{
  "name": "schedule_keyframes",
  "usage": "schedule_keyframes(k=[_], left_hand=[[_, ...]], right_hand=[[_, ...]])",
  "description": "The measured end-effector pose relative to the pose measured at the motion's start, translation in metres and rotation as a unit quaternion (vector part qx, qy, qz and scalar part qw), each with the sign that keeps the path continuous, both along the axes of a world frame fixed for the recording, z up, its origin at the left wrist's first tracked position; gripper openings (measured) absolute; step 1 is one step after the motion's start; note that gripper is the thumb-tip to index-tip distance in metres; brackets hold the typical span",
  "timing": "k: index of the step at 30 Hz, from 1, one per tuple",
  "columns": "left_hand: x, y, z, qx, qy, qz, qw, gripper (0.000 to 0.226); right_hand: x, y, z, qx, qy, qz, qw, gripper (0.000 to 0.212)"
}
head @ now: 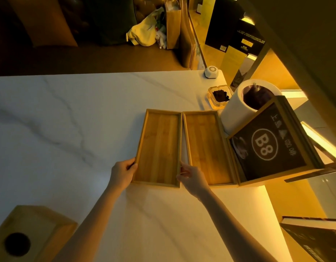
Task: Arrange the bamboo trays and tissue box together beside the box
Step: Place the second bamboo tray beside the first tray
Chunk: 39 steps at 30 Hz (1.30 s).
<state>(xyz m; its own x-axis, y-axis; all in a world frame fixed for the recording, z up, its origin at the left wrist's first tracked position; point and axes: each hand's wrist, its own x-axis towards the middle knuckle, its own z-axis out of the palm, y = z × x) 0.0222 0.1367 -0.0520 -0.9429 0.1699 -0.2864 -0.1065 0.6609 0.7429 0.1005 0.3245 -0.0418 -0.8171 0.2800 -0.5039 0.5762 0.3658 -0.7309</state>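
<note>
Two empty bamboo trays lie side by side on the white marble table (68, 114). The left tray (158, 148) is gripped at its near left edge by my left hand (122, 172) and at its near right edge by my right hand (191, 176). The right tray (208, 148) rests against a wooden box (273, 146) with a black "B8" panel. A narrow gap separates the two trays. The bamboo tissue box (29, 235), with a round hole on top, stands alone at the near left corner of the table.
Behind the B8 box stands a white cylindrical bin (237, 110) with a dark liner. A glass ashtray (218, 97) and a small white device (211, 71) sit at the far right edge. A dark book (318, 241) lies at the near right.
</note>
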Motion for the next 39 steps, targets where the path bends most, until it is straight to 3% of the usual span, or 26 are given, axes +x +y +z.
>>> schedule_keyframes(k=[10, 16, 22, 26, 30, 33, 36, 39], left_hand=[[-0.002, 0.003, -0.006, -0.022, 0.026, -0.003, 0.999, 0.029], [0.0, 0.003, -0.011, -0.068, 0.063, -0.037, 0.995, 0.022], [0.004, 0.007, -0.017, -0.067, 0.055, -0.028, 0.996, 0.031], [0.006, 0.002, -0.018, -0.078, 0.055, -0.057, 0.994, 0.035], [0.026, -0.011, -0.017, -0.099, 0.143, -0.105, 0.979, 0.038], [0.05, -0.016, -0.025, -0.193, 0.191, -0.186, 0.944, 0.047], [0.064, -0.019, -0.038, -0.251, 0.151, -0.212, 0.932, 0.067], [0.069, -0.019, -0.047, -0.232, 0.122, -0.2, 0.944, 0.075]], right_hand=[[-0.006, -0.004, -0.011, 0.08, -0.013, 0.026, 0.996, 0.019], [-0.007, -0.008, -0.013, 0.16, -0.037, 0.021, 0.986, 0.018], [-0.005, -0.014, -0.021, 0.194, -0.05, 0.018, 0.98, 0.018], [0.009, -0.018, -0.015, 0.231, -0.004, 0.044, 0.972, 0.021], [0.038, -0.03, -0.011, 0.288, 0.114, 0.068, 0.948, 0.018], [0.056, -0.044, -0.022, 0.35, 0.175, 0.119, 0.913, 0.034], [0.063, -0.058, -0.036, 0.399, 0.115, 0.166, 0.894, 0.047], [0.069, -0.063, -0.048, 0.412, 0.031, 0.176, 0.893, 0.064]])
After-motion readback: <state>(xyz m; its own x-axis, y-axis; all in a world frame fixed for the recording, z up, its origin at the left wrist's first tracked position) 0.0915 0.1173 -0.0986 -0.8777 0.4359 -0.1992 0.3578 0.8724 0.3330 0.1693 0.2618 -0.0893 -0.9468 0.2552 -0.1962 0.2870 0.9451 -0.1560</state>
